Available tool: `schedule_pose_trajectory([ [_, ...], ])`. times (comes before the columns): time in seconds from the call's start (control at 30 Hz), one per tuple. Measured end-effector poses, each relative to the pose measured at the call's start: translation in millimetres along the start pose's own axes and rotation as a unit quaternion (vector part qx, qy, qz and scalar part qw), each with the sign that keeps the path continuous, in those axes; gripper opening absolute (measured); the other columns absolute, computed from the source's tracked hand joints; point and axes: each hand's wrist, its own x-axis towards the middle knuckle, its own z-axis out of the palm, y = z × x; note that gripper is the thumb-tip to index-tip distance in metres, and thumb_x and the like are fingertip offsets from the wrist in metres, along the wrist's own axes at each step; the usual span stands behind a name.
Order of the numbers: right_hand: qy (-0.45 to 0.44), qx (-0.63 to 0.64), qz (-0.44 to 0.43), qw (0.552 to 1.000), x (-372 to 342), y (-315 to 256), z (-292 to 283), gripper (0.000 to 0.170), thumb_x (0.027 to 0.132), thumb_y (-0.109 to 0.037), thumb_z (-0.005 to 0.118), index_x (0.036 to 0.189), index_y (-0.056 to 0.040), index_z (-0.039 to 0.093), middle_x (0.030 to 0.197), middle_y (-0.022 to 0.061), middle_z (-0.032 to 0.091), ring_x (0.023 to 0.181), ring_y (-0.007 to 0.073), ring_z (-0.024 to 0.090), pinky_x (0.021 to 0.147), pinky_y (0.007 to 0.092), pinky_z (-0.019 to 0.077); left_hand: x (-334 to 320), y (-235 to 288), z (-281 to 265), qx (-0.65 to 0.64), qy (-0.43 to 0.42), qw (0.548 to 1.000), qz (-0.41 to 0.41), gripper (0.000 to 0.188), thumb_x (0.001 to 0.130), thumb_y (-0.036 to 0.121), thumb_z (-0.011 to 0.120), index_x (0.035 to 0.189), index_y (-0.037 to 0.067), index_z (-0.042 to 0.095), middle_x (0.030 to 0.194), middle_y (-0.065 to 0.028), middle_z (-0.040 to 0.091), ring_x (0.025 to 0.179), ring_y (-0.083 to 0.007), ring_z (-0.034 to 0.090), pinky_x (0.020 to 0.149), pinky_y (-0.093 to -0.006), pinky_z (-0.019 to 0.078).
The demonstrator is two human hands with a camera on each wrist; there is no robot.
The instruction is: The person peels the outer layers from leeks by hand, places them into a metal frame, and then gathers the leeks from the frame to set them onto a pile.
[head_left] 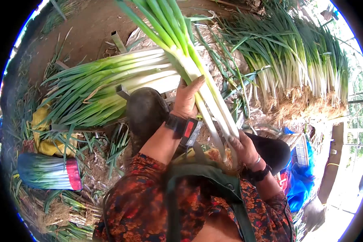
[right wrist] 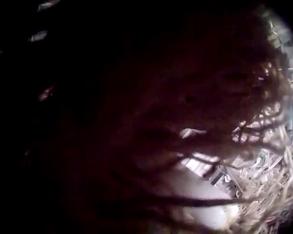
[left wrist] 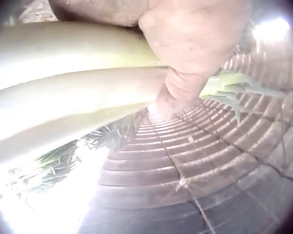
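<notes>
Several long leeks (head_left: 207,86) slant across the front of the body, green leaves at the top and white stems running down to the right. The left hand (head_left: 186,99) grips them around the middle, its thumb across the stems; in the left wrist view the left hand (left wrist: 185,48) curls round the pale stalks (left wrist: 73,92). Lower down, the right hand (head_left: 245,148) holds the white stems near their root ends. The right wrist view is mostly dark, with stringy roots and a white stem end (right wrist: 210,214) at the lower right.
A pile of leeks (head_left: 121,76) lies on a metal-framed stand at left. Rooted leeks (head_left: 294,60) stand in a row at upper right. A bundle with a red band (head_left: 73,174) lies at lower left. A basket (head_left: 296,147) and blue plastic (head_left: 300,189) are at right.
</notes>
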Motion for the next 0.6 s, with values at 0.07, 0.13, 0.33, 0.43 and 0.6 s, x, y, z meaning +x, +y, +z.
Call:
schedule_pose_trajectory([
  [0.07,0.016,0.05,0.086,0.995,11,20,2,0.035,0.098,-0.027,0.053,0.121,-0.0001,0.056,0.1,0.0048,0.064,0.087,0.0114,0.056,0.078,0.0282,0.0484,-1,-19,-19,-0.026,0.038,0.999,-0.029,0.044,0.09,0.02,0.063,0.123,-0.002,0.045,0.113,-0.0206,0.061,0.102,-0.0308,0.062,0.089,-0.0432,0.0508],
  [0.13,-0.04,-0.239,0.088,0.966,18,42,-2,0.032,0.098,-0.026,0.053,0.116,0.0006,0.057,0.1,0.0093,0.065,0.087,0.0131,0.057,0.078,0.03,0.0489,9,-54,-79,0.007,0.05,0.996,-0.074,0.04,0.091,0.022,0.062,0.12,-0.001,0.05,0.11,-0.0194,0.062,0.099,-0.03,0.063,0.086,-0.0416,0.0521],
  [0.33,0.019,-0.166,0.092,0.982,9,-3,-6,0.046,0.094,-0.039,0.055,0.115,0.0023,0.057,0.096,0.0153,0.065,0.089,0.0213,0.06,0.08,0.0325,0.0487,12,-77,-102,0.061,0.152,0.98,-0.116,0.038,0.089,0.026,0.065,0.115,0.002,0.053,0.103,-0.0159,0.064,0.095,-0.0306,0.064,0.081,-0.0453,0.054],
  [0.43,-0.014,-0.263,-0.165,0.95,11,5,-31,0.045,0.094,-0.039,0.055,0.124,-0.0047,0.056,0.084,0.0092,0.065,0.073,0.017,0.061,0.067,0.0313,0.0493,13,-79,-99,0.029,0.171,0.979,-0.109,0.033,0.088,0.022,0.067,0.112,0.003,0.055,0.096,-0.0128,0.062,0.086,-0.0295,0.063,0.073,-0.0462,0.0552],
  [0.6,-0.093,-0.245,-0.122,0.957,13,-9,-56,0.041,0.094,-0.037,0.056,0.123,-0.0077,0.058,0.072,0.0028,0.06,0.059,0.011,0.057,0.055,0.0286,0.0471,5,-63,-75,0.042,0.183,0.976,-0.113,0.031,0.088,0.022,0.068,0.112,0.008,0.056,0.093,-0.0107,0.059,0.081,-0.0293,0.062,0.071,-0.0475,0.0559],
])
